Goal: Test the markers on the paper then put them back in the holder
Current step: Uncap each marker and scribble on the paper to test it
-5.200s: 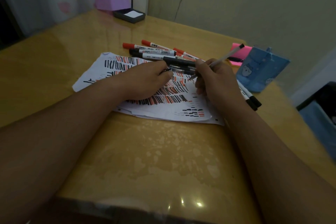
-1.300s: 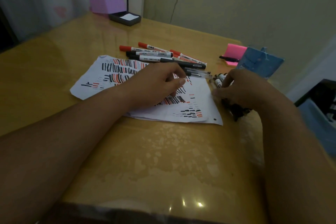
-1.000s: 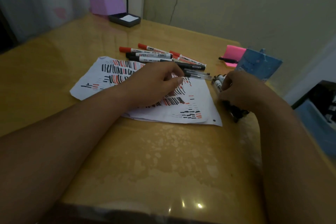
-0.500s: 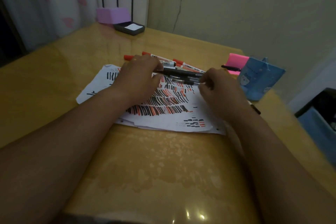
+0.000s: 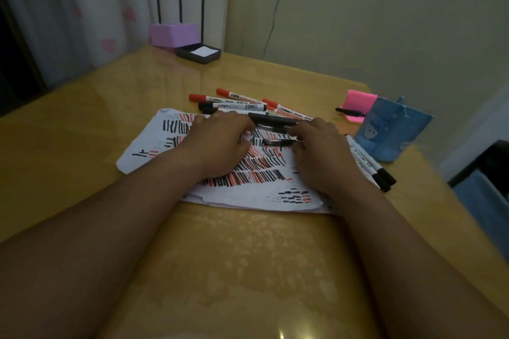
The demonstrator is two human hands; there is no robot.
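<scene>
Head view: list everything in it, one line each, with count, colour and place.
table: one, glossy yellow-brown, under everything
paper: small stack, white with black and red strokes, centre
red-capped markers: three seen, beyond the paper
black-capped marker: one, white barrel, among the red ones
thick black marker: one, paper's far edge
slim dark pen: one, between the hands
white markers: two, black caps, right of paper
holder: one, blue, right
sticky notes: one pad, pink, behind holder
black pen: one, on the pad
box: one, purple, far corner
tray: one, dark, beside box
left hand: over paper, grip unclear
right hand: pinches slim pen
</scene>
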